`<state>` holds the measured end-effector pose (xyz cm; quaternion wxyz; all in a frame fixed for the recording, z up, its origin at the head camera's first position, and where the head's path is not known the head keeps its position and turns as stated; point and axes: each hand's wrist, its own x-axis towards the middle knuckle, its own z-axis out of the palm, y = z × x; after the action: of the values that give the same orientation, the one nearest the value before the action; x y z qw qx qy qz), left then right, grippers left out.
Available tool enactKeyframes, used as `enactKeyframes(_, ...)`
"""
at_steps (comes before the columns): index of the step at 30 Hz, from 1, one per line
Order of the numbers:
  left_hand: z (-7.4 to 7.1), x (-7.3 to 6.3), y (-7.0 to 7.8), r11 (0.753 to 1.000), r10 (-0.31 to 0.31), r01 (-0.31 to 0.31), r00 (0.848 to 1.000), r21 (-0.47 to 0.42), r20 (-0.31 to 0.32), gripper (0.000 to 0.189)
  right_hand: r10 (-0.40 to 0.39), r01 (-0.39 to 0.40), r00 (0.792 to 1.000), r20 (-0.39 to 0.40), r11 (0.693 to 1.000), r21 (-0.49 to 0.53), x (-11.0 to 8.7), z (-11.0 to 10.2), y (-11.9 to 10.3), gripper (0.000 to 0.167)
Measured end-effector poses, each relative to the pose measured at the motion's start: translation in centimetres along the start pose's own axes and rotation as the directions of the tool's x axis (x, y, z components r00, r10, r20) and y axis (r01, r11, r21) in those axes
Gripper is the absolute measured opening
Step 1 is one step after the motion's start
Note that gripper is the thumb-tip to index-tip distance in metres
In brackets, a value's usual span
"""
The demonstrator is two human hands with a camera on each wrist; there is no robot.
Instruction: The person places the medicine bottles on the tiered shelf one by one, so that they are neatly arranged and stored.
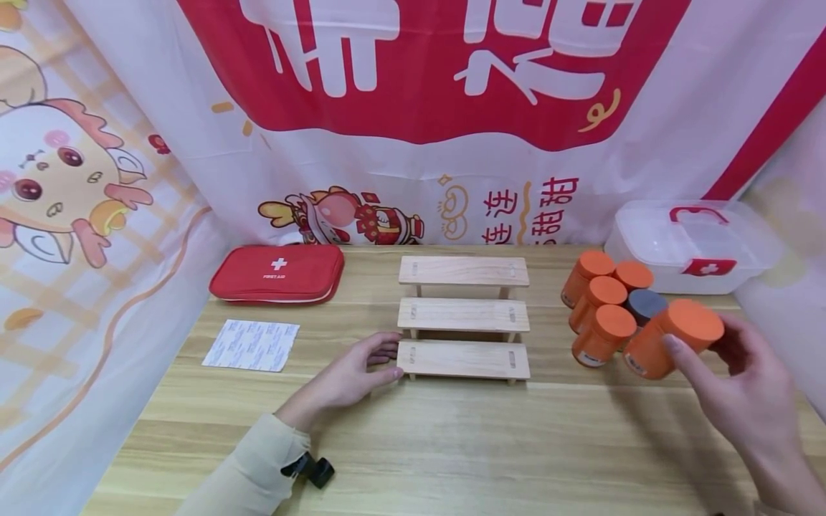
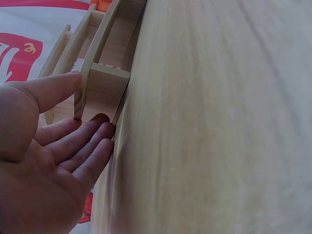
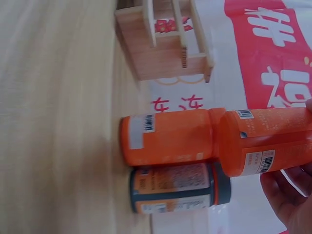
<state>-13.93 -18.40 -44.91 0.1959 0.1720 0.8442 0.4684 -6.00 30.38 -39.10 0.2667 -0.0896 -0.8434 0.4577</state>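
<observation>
A three-step wooden stand (image 1: pixel 463 358) sits mid-table. My left hand (image 1: pixel 358 373) is at the left end of its lowest step. In the left wrist view, the thumb and index fingertip of my left hand (image 2: pixel 58 156) lie on either side of the board's end (image 2: pixel 82 100), other fingers loosely extended. My right hand (image 1: pixel 748 380) holds an orange bottle (image 1: pixel 658 351) tilted, thumb on the near side. This held bottle (image 3: pixel 273 139) overlaps the top of a standing orange bottle (image 3: pixel 170 136) in the right wrist view. A grey-capped bottle (image 1: pixel 647 304) stands among several orange bottles (image 1: pixel 606 333).
Behind the bottles is a clear white first-aid box (image 1: pixel 684 247) with a red handle. At the back left lies a red first-aid pouch (image 1: pixel 277 274), with a sheet of white packets (image 1: pixel 252 345) before it. A printed curtain (image 1: pixel 413 165) hangs along the table's back edge.
</observation>
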Motion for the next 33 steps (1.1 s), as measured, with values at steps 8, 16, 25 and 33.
enactKeyframes(8, 0.0, 0.0, -0.1, 1.0, 0.001, -0.001, 1.0, -0.001, -0.004, 0.064, -0.127, 0.126, 0.992, 0.011, 0.991, 0.034, 1.3, 0.8, -2.1, 0.057)
enactKeyframes(16, -0.1, 0.0, -0.3, 1.0, 0.008, -0.008, 1.0, 0.01, -0.006, 0.063, -0.294, 0.282, 0.954, 0.064, 0.948, 0.149, 2.2, 2.2, -3.8, 0.065)
enactKeyframes(25, 0.0, 0.1, -0.3, 1.0, 0.019, -0.019, 1.0, -0.002, 0.003, 0.059, -0.361, 0.344, 0.928, 0.089, 0.925, 0.164, 2.7, 3.5, -4.5, 0.062)
enactKeyframes(33, 0.0, 0.0, -0.2, 1.0, 0.029, -0.029, 1.0, 0.006, -0.003, 0.059, -0.328, 0.315, 0.939, 0.106, 0.942, 0.118, 3.0, 4.1, -5.0, 0.061)
